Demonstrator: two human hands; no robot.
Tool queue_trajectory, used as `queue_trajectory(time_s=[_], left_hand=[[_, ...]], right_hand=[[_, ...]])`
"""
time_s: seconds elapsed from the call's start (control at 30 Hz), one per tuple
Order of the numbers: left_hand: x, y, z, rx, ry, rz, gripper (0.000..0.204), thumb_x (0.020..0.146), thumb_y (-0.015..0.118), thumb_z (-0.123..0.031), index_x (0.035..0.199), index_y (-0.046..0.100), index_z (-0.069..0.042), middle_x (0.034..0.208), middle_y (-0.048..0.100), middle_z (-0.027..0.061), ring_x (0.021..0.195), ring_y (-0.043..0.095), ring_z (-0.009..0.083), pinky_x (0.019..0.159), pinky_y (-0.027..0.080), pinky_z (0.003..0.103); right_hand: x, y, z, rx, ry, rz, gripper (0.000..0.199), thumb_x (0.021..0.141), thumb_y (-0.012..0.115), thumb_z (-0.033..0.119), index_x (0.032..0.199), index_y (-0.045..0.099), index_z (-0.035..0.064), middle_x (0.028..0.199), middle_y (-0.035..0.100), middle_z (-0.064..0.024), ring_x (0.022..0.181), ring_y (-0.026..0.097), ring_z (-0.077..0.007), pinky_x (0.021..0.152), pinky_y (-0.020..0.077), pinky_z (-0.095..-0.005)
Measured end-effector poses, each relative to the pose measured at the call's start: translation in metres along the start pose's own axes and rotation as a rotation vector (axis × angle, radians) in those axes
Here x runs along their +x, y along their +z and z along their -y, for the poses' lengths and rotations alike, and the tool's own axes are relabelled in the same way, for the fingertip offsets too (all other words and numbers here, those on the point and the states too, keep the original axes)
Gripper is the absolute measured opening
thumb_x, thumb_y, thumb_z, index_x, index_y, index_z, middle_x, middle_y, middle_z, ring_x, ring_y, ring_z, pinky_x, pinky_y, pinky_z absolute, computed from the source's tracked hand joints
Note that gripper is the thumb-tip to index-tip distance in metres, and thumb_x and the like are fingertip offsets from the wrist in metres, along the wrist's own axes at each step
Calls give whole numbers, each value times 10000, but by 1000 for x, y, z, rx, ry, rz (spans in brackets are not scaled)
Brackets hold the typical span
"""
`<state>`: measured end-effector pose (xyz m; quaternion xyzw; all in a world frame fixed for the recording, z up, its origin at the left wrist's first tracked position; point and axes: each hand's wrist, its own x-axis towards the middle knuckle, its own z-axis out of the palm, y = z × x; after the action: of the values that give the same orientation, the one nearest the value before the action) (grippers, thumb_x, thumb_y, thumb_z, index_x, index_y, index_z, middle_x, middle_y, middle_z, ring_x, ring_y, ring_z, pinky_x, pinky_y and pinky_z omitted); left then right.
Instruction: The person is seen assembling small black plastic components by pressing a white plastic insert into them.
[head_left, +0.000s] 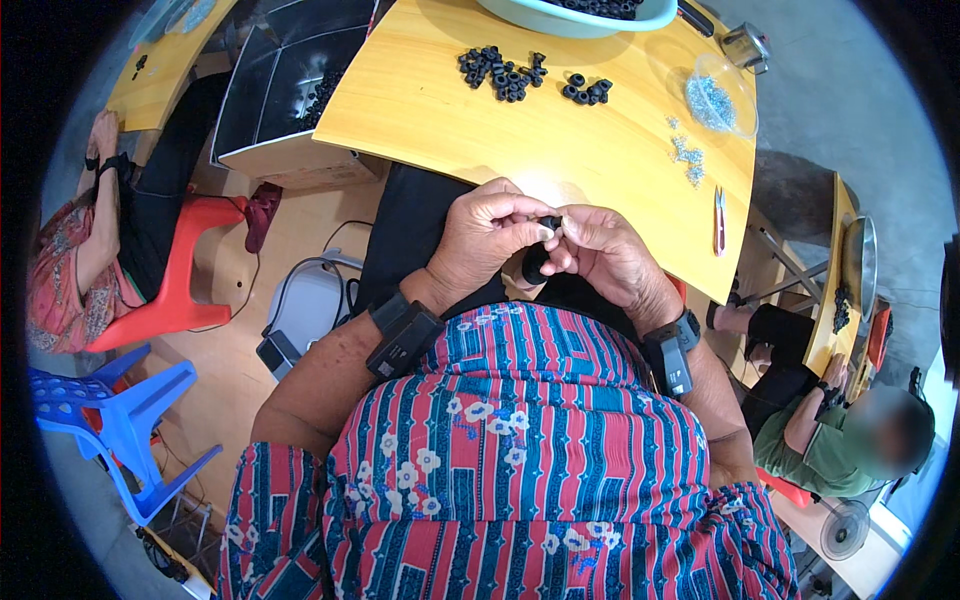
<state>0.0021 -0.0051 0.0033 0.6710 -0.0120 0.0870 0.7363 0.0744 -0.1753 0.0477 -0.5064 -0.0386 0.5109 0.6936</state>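
Note:
Just off the table's near edge, my left hand (484, 238) and my right hand (612, 252) meet with fingertips pinched on a small black rubber-like part (549, 222). Below it, another black piece (536, 260) shows between the hands; I cannot tell whether the right fingers hold it. Further up the table lie a loose pile of small black parts (498, 76) and a smaller cluster of black ring-shaped parts (587, 90). To the right are scattered small clear pieces (689, 158) beside a clear bowl (741, 112) of the same pieces.
Red-handled snips (719, 232) lie near the yellow table's (420, 100) right edge. A pale green basin (560, 22) of black parts and a metal cup (745, 46) stand at the back. An open box (290, 150) sits left. People work at both sides, near a blue stool (135, 420).

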Motion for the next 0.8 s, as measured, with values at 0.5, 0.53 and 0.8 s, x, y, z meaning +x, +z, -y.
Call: queue_trajectory(time_s=[0.5, 0.53, 0.8], left_hand=[[-1, 1, -1, -151, -120, 137, 560, 773, 707, -51, 1286, 486, -6, 852, 512, -49, 719, 444, 1, 646, 400, 133], [-1, 2, -1, -151, -130, 158, 557, 776, 708, -60, 1283, 485, 2, 876, 530, -40, 729, 454, 4, 658, 412, 138], [2, 4, -6, -84, -85, 138, 540, 762, 718, -69, 1251, 507, 18, 927, 560, 1, 736, 492, 22, 680, 454, 159]], right_hand=[[-5, 10, 2, -827, -350, -188, 216, 829, 577, 14, 1043, 557, -8, 861, 597, -85, 743, 580, -174, 708, 479, -290], [-5, 10, 0, -949, -457, -206, 251, 802, 597, 8, 1050, 556, 9, 876, 590, -102, 765, 585, -207, 719, 479, -305], [-4, 14, 6, -1155, -502, -213, 308, 759, 621, 12, 1057, 556, 55, 875, 554, -126, 810, 581, -283, 737, 474, -343]])
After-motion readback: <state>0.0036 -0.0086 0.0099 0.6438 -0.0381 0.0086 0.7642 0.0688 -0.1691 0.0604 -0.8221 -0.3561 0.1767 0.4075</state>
